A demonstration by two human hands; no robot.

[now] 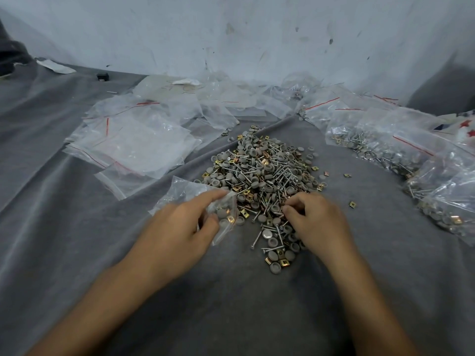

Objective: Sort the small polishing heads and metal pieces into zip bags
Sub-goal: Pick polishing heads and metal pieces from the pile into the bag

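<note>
A person's two bare hands work at the near edge of a pile (262,176) of small parts heaped on a grey cloth (77,227). The pile mixes round grey polishing heads, some lying cup-side up, with silvery screws and square brass-coloured metal clips, all tangled together; a few clips lie loose on the cloth just right of it. The left hand (180,227) pinches a clear zip bag (221,211) between its forefinger and thumb. The bag lies on the cloth touching the pile's left near edge, and a few grey heads and one brass clip show through its plastic. The right hand (316,222) rests on the pile's near right side with its fingers curled down among the parts, fingertips pressed together; whether they have hold of a piece cannot be told. Left of the pile and beyond it lie empty bags (133,145), flat and overlapping, with red seal lines. To the right, filled bags (385,147) hold the same heads, screws and clips and sit well apart from the hands. A scuffed pale wall (231,34) rises behind the cloth.
</note>
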